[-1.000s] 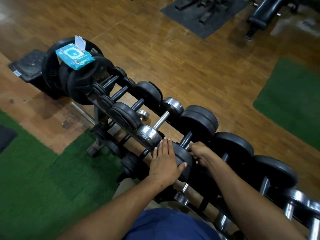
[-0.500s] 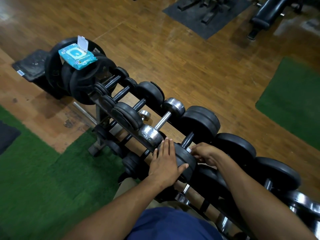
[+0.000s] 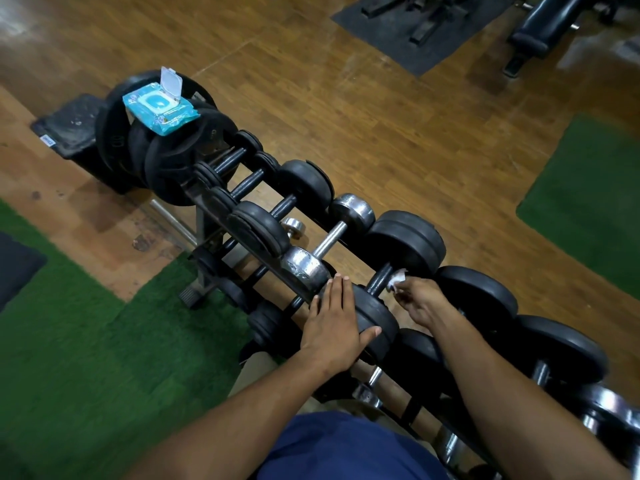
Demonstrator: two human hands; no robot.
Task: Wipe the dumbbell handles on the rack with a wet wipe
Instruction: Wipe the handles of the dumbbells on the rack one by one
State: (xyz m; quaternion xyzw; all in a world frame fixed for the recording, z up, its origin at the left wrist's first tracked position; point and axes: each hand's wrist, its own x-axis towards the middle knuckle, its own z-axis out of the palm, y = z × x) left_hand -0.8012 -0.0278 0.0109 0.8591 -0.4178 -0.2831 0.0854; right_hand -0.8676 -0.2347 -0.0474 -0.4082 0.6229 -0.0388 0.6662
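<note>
The left hand [image 3: 334, 320] is laid flat, fingers straight and together, on the near black head of a dumbbell [image 3: 375, 318] on the top tier of the rack [image 3: 207, 216]; the thumb is spread along the head's rim. Nothing is grasped by it. The left forearm is stretched forward from the lower edge of the view.

The right hand [image 3: 420, 301] is reached in from the right, and a crumpled white wet wipe [image 3: 397, 279] is pinched in its fingertips. The wipe is pressed against the dark handle [image 3: 379, 280] of that same dumbbell, close to its far head [image 3: 407, 242].

A chrome dumbbell [image 3: 329, 242] is seated just left of the left hand, and further black dumbbells are lined along the rack to either side. Black weight plates [image 3: 166, 161] are stacked on edge at the rack's far left end, and a blue pack of wipes [image 3: 160, 110], its lid flipped up, is laid on top of them.

The rack is stood on a worn wooden floor [image 3: 346, 98]. Green turf mats [image 3: 69, 358] are seen at lower left and at right, a dark rubber mat [image 3: 415, 26] at the top, and a padded bench [image 3: 547, 26] in the upper right corner.
</note>
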